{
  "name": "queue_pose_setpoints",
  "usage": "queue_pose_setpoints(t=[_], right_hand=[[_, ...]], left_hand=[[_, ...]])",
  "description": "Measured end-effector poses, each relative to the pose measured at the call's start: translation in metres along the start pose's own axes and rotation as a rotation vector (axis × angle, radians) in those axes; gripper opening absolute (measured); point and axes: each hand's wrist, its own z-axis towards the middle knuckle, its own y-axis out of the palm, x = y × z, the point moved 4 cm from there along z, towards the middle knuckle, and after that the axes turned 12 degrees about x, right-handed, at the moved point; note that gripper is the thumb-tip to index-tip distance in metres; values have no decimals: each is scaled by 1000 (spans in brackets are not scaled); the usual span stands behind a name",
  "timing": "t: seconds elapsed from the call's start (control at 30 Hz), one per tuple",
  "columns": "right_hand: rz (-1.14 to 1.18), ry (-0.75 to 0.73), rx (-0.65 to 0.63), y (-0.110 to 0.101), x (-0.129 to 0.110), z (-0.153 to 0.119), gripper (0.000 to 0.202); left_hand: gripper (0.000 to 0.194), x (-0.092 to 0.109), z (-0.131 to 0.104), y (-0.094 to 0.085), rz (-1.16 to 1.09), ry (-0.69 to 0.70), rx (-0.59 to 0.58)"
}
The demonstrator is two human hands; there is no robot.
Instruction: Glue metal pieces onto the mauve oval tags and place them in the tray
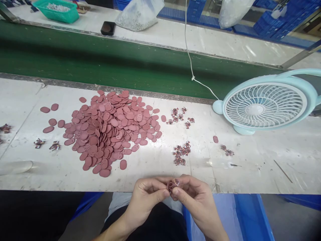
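Both hands meet at the table's front edge, fingertips pinched around a small dark-red figure with a whitish detail. My left hand grips its left side, and my right hand grips its right side. The fingers partly cover the piece. Beyond my left hand lies a large heap of flat, oval, reddish pieces, with single ovals scattered at its left. Small dark-red figures lie in a cluster just beyond my hands, and another group sits farther back.
A light-blue fan stands at the right. Nearer are a clear small bottle with a dark tip and a thin stick. Behind a green strip, a back shelf holds a green basket and a bag. A blue bin is below.
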Motion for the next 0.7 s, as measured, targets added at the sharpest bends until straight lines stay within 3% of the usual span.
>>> queue_pose_setpoints(t=[0.2,0.3,0.37,0.47,0.5,0.6,0.7], right_hand=[[19,-40,55,1,7,3,14],[82,-68,47,2,14,8,14],[155,-58,54,-1,20,11,15],[227,-39,111,-13,27,13,16],[233,-34,133,-17,29,13,17],[221,-12,164,-28,35,15,20],[193,12,155,-30,39,15,24]], left_hand=[[7,-4,0,6,18,50,37],[4,1,0,1,128,153,63],[19,16,2,-14,381,349,96],[40,47,9,-43,997,794,152],[44,55,13,-52,1197,881,159],[66,66,24,-74,1613,901,152],[72,60,27,-74,1761,839,41]])
